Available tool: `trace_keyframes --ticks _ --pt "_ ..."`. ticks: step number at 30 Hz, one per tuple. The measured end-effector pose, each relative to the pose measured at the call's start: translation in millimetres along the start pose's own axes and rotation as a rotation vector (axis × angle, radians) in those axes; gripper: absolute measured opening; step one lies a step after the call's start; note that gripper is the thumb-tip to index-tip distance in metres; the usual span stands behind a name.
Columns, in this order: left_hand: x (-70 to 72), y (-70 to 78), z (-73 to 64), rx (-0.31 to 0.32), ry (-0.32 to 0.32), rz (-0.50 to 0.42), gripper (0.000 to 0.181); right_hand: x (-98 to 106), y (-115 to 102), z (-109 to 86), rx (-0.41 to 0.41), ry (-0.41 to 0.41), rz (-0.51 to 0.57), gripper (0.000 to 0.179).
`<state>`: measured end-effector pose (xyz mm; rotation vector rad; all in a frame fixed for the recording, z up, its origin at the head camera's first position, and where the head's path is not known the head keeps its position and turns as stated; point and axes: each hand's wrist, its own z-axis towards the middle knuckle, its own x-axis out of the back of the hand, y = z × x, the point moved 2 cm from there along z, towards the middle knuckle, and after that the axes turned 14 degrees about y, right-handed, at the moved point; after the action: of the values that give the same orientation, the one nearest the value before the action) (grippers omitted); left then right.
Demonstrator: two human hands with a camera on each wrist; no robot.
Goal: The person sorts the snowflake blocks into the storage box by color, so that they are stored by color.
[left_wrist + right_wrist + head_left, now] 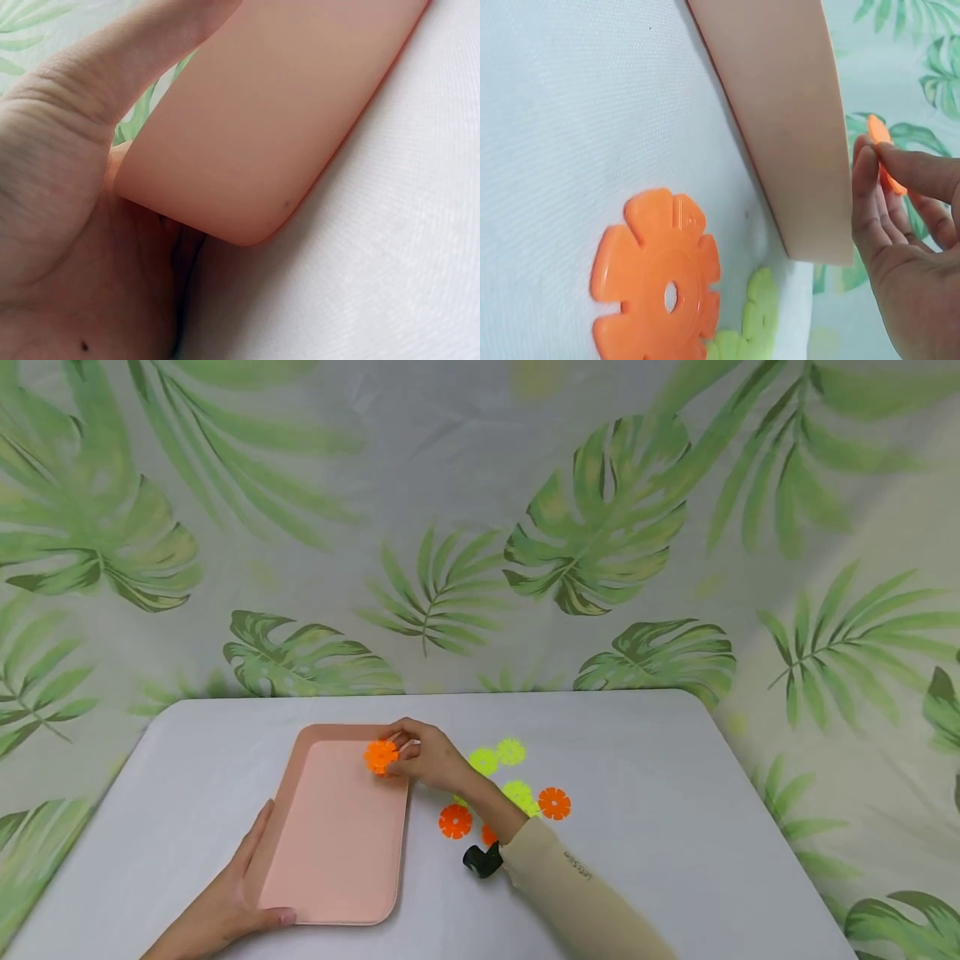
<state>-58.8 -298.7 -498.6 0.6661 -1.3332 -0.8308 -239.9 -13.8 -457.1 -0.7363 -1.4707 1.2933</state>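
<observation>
A pink rectangular tray (337,835) lies on the table. My left hand (232,893) grips its near left corner, the thumb by the near rim and the fingers along the left side. The left wrist view shows that hand (67,172) close around the tray's corner (247,112). Over the tray's far right part, my right hand (427,756) pinches an orange flower-shaped disc (381,757) between thumb and fingers. In the right wrist view the disc (880,133) appears edge-on, beyond the tray's side wall (780,112).
Right of the tray lie several loose flower discs, among them orange (554,803) and yellow-green (512,752) ones. Another orange disc (455,821) sits near the tray's right side. The right forearm (487,802) partly covers some of them. A leaf-patterned cloth (450,527) hangs behind the white table (637,827).
</observation>
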Motion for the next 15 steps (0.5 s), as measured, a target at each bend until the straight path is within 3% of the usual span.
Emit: trace_keyframes --ticks 7,15 --pt "0.7 -1.8 -4.7 0.029 -0.002 0.021 0.129 -12 -4 4.7 0.022 0.013 -0.052 0.044" --pt "0.8 -0.1 -2.0 0.06 -0.027 -0.001 0.13 -24 -5 13.4 -0.019 -0.001 -0.087 0.043"
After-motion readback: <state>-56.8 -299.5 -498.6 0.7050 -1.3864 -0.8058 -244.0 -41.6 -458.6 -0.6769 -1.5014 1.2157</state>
